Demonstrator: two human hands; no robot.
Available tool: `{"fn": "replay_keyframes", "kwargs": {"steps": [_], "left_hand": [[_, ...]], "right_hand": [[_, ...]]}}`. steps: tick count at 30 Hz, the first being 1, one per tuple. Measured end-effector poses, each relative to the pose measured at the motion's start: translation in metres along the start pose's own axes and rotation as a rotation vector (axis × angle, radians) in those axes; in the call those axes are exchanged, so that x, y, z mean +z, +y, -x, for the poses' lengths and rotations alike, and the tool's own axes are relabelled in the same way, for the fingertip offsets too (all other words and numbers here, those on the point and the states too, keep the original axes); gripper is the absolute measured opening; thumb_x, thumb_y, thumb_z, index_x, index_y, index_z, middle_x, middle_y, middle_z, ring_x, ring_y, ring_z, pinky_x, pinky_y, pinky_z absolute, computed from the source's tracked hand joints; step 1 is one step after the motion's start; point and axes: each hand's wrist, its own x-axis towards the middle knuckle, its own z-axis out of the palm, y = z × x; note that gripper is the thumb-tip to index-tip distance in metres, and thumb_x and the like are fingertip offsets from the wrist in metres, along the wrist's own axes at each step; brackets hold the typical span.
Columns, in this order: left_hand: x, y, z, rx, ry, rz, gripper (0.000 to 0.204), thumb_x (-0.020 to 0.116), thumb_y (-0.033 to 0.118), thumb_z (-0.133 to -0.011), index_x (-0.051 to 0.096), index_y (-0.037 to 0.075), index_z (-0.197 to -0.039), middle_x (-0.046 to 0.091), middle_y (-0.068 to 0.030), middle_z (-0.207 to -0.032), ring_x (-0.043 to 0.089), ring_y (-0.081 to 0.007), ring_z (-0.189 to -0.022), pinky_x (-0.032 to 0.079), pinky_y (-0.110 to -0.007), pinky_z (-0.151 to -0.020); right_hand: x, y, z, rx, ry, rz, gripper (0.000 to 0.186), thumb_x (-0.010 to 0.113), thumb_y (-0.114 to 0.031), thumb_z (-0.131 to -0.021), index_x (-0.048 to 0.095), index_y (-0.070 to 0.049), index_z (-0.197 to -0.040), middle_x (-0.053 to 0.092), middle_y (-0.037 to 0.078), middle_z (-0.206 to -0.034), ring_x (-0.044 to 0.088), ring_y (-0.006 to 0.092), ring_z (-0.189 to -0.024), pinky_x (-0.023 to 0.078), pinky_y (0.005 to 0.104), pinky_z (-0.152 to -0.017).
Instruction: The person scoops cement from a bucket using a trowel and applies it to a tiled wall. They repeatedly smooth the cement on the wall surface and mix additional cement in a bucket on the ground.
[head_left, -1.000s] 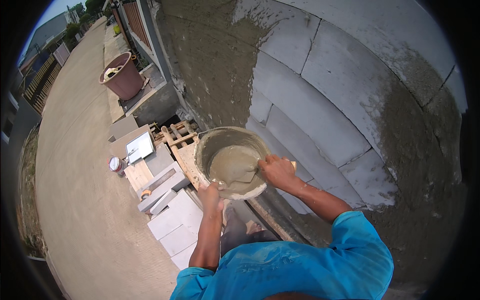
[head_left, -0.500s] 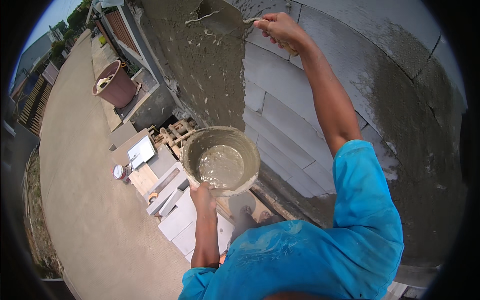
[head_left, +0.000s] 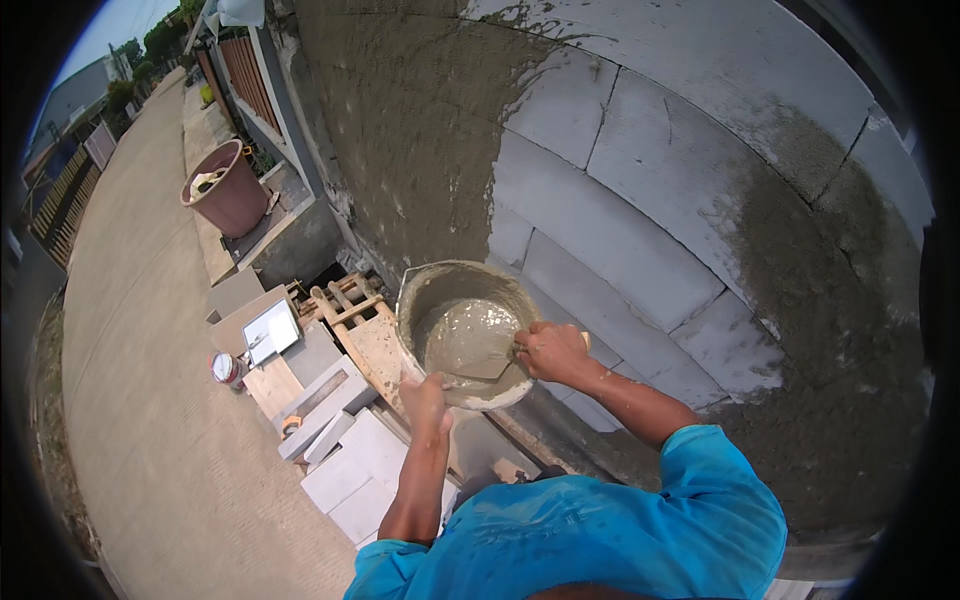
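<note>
My left hand [head_left: 425,403] is closed on the near rim of a mortar-crusted bucket [head_left: 430,287], which tilts so its inside faces me. Wet grey mortar [head_left: 458,332] lies in its bottom. At the bucket's right rim my right hand [head_left: 556,353] grips the handle of a trowel [head_left: 482,368], whose flat blade reaches into the bucket over the mortar. Part of the handle sticks out beyond my fist. Beside the bucket rises a block wall [head_left: 640,230] of pale blocks, with wet mortar [head_left: 400,130] spread over its left part and a darker coated patch on the right.
Below on the left stand a wooden ladder-like frame [head_left: 348,312], stacked pale blocks and boards [head_left: 365,460], a white-framed panel [head_left: 271,332] and a small paint can [head_left: 226,369]. A large pinkish tub [head_left: 232,195] stands farther off beside a concrete road [head_left: 150,330].
My right hand has brought the trowel down from high on the wall into the bucket. Mortar now covers more of the upper wall. The bucket has shifted slightly right in view.
</note>
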Motion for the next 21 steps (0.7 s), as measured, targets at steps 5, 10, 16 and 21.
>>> {"fn": "replay_keyframes", "kwargs": {"steps": [5, 10, 16, 21], "left_hand": [[-0.009, 0.006, -0.007, -0.090, -0.013, 0.175, 0.056, 0.049, -0.014, -0.079, 0.047, -0.003, -0.133, 0.060, -0.0117, -0.100, 0.063, -0.0206, -0.077, 0.055, -0.034, -0.061], [-0.023, 0.017, 0.002, -0.084, 0.047, 0.122, 0.060, 0.046, -0.016, -0.078, 0.045, 0.000, -0.135, 0.061, -0.0137, -0.103, 0.065, -0.0222, -0.079, 0.057, -0.036, -0.062], [-0.034, 0.008, 0.012, -0.067, 0.032, 0.049, 0.067, 0.041, -0.017, -0.075, 0.043, -0.001, -0.140, 0.062, -0.0166, -0.109, 0.067, -0.0249, -0.083, 0.059, -0.036, -0.066], [-0.058, 0.006, 0.014, -0.053, 0.046, 0.047, 0.064, 0.047, -0.016, -0.078, 0.044, -0.003, -0.140, 0.062, -0.0152, -0.113, 0.067, -0.0238, -0.087, 0.056, -0.032, -0.068]], "right_hand": [[-0.040, 0.000, 0.005, -0.070, 0.397, 0.028, 0.025, 0.068, -0.030, -0.088, 0.071, -0.014, -0.107, 0.065, 0.008, -0.087, 0.068, 0.0291, -0.083, 0.053, 0.0462, -0.069], [-0.189, 0.005, -0.041, -0.254, 0.419, -0.340, 0.032, 0.071, -0.041, -0.092, 0.072, -0.013, -0.108, 0.069, 0.004, -0.082, 0.066, 0.0198, -0.072, 0.050, 0.0354, -0.061], [-0.316, 0.056, -0.127, -0.137, 0.283, -0.929, 0.032, 0.066, -0.037, -0.096, 0.070, -0.007, -0.103, 0.058, -0.001, -0.072, 0.052, 0.0070, -0.059, 0.044, 0.0266, -0.051], [-0.269, 0.086, 0.032, 0.306, 1.121, -0.738, 0.027, 0.067, -0.027, -0.093, 0.072, -0.001, -0.101, 0.057, -0.001, -0.070, 0.049, 0.0065, -0.058, 0.036, 0.0250, -0.047]]}}
